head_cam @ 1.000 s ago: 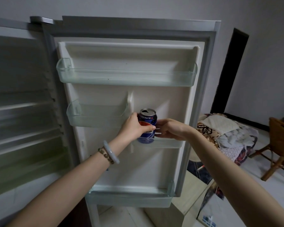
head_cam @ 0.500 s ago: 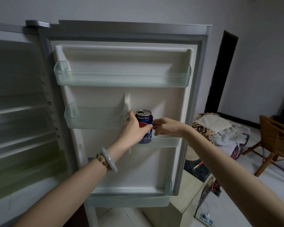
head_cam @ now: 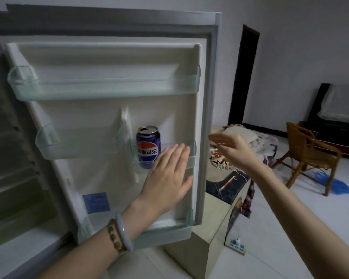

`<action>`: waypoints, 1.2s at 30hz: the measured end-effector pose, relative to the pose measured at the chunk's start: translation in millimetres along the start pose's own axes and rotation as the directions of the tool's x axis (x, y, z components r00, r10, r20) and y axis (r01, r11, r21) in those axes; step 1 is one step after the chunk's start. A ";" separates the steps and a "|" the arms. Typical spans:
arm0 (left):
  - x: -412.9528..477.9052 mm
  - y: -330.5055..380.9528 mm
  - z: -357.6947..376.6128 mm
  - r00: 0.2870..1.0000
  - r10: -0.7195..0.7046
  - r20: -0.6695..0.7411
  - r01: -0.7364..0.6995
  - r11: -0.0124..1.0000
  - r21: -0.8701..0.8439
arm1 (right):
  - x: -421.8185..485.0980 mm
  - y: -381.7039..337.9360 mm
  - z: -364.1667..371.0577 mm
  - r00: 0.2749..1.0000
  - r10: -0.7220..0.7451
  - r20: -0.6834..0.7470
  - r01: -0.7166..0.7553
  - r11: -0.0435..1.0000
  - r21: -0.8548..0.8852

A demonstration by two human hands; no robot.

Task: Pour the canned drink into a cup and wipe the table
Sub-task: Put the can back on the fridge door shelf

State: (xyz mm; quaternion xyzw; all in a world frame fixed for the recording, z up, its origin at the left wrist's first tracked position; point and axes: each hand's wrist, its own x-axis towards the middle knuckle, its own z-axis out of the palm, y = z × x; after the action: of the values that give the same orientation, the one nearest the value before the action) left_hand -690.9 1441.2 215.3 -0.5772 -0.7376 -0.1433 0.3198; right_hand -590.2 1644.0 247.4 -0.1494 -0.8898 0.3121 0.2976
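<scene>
A blue Pepsi can (head_cam: 148, 147) with its top open stands upright in the small clear shelf (head_cam: 191, 156) on the inside of the open fridge door (head_cam: 101, 117). My left hand (head_cam: 168, 174) is flat with straight fingers just right of and below the can, in front of the shelf, holding nothing. My right hand (head_cam: 231, 151) hovers with relaxed fingers past the door's right edge, apart from the can. No cup or cloth is in view.
Two more clear door shelves (head_cam: 103, 87) sit above and left of the can. The fridge interior (head_cam: 6, 158) is at left. A wooden chair (head_cam: 310, 156), a heap of fabric (head_cam: 242, 141), a low cabinet (head_cam: 206, 234) and a power strip (head_cam: 237, 243) lie to the right.
Both hands have let go of the can, which now stands alone in the door shelf. They have drawn back and opened, and the view has swung to the right.
</scene>
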 end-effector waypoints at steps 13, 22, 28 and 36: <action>33.9 44.6 70.0 0.963 -0.260 0.071 0.238 0.943 0.232 | 26.4 127.3 26.8 0.991 0.088 0.098 -0.092 0.995 0.043; 22.3 67.5 56.3 0.924 -0.383 0.020 0.360 0.885 0.294 | 19.6 133.5 23.9 0.959 -0.162 0.230 0.119 0.974 0.191; -4.1 81.0 35.1 0.899 -0.436 -0.028 0.427 0.863 0.270 | -4.2 135.9 16.5 0.914 -0.326 0.240 0.301 0.944 0.134; -53.1 100.7 0.3 0.838 -0.541 -0.074 0.540 0.800 0.260 | -54.1 127.1 2.9 0.790 -0.499 0.357 0.534 0.846 0.001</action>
State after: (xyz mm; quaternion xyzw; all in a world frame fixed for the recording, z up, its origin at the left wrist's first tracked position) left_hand -589.2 1430.5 165.3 -0.2942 -0.8846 -0.1252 0.3397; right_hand -539.8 1715.0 140.1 0.1414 -0.9489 0.1950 0.2037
